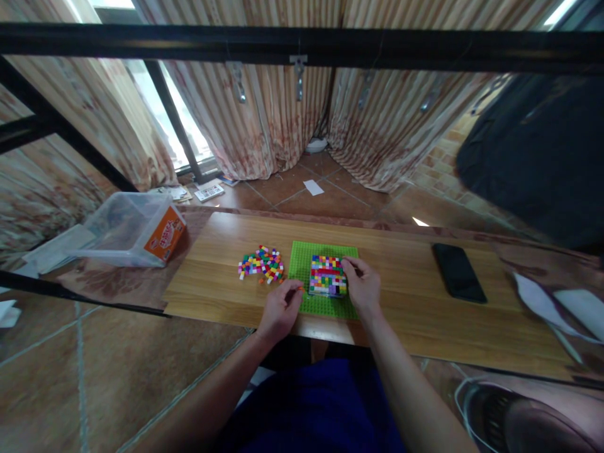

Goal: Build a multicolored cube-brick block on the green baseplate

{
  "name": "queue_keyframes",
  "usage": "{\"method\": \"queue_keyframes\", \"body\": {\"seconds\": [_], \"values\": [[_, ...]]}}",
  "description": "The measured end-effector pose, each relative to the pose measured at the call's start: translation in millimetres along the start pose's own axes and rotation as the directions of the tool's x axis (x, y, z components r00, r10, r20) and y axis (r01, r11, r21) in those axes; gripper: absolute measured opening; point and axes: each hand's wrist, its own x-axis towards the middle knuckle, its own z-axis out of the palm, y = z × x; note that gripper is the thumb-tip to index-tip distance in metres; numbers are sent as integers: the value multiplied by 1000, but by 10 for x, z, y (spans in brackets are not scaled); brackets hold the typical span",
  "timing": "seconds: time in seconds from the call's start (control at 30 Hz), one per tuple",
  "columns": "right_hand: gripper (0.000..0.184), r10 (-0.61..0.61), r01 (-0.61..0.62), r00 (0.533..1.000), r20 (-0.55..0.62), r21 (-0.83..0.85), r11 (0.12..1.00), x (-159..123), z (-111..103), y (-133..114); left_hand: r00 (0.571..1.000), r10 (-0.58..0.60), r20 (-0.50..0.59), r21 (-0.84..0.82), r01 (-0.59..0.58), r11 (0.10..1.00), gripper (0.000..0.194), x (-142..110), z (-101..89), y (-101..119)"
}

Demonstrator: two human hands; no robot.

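A green studded baseplate (298, 258) lies on the wooden board, with a block of multicoloured toy bricks (327, 277) standing on it. My left hand (282, 306) is at the plate's left edge, thumb and forefinger pinched on a small orange brick (301, 289). It is just left of the block. My right hand (364, 284) is closed at the block's right side, fingertips against its upper right corner. A pile of loose small bricks (264, 263) in many colours lies left of the plate.
A black phone (458, 272) lies on the wooden board (401, 314) to the right, with white papers (550, 308) at its far right end. A clear plastic box (136, 229) with an orange label stands to the left. A black metal bar (302, 45) crosses the top of the view.
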Motion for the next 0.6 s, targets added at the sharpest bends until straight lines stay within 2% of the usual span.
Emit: {"method": "queue_keyframes", "body": {"seconds": [0.23, 0.43, 0.53, 0.6], "values": [[39, -32, 31, 999, -12, -38, 999, -13, 22, -15, 1000, -12, -4, -26, 12, 1000, 17, 7, 4, -23], [48, -23, 23, 1000, -1, -22, 999, -40, -55, -73, 999, -43, -19, -153, 40, 987, 18, 13, 24, -38], [49, -71, 67, 995, -72, -56, 996, -143, -102, -143, 997, -73, -16, -210, 68, 975, 18, 13, 40, -33], [44, -135, 128, 988, -70, -92, 987, -270, -103, -227, 997, -80, -13, -239, 75, 968, 18, 11, 46, -22]]}}
